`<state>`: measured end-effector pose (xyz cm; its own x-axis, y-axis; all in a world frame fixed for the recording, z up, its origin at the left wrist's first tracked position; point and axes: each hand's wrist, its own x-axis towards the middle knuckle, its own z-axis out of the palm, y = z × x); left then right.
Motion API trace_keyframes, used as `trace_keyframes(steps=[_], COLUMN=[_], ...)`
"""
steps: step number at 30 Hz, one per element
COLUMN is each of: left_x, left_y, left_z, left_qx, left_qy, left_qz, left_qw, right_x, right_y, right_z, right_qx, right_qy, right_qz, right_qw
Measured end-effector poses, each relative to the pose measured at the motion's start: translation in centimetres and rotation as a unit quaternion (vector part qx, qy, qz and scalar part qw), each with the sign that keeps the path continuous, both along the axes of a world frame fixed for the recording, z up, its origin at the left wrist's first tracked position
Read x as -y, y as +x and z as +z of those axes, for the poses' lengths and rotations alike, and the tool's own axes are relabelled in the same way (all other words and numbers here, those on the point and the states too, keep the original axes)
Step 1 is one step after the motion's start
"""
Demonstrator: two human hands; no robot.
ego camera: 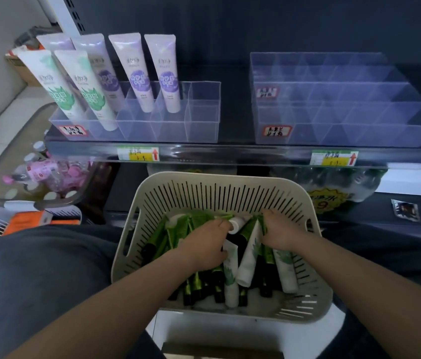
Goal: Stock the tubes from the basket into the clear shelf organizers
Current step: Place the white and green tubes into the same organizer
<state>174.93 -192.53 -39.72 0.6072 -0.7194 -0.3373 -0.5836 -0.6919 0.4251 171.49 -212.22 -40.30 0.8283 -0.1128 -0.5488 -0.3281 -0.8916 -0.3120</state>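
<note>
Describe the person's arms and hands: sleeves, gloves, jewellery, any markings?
Both arms are bare: no sleeve shows on either forearm up to the frame edge. The left hand and right hand wear no gloves. No watch or bracelet shows at either wrist, and no ring or marking is visible, though the tubes hide part of each hand.
</note>
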Motion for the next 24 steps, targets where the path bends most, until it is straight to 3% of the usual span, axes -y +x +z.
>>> trace_keyframes(steps=[5,12,24], left_x=[0.4,0.5,-0.4], left_y=[0.0,0.9,1.3], left_z=[-1.2,-2.0,-1.2], left_qx=[-0.014,0.021,0.015], left_qy=[-0.005,-0.015,-0.004], left_qz=[-0.028,-0.077,-0.117], left_qw=[0.999,0.997,0.993], right_x=[1.1,1.4,0.9], right_y=[1.0,1.6,1.2], right_z=[-4.0,-1.7,-0.4], right_qx=[-0.031,-0.075,-0.060], right_qy=[0.041,0.105,0.113], right_qz=[-0.003,-0.011,-0.016], right_qw=[0.999,0.992,0.992])
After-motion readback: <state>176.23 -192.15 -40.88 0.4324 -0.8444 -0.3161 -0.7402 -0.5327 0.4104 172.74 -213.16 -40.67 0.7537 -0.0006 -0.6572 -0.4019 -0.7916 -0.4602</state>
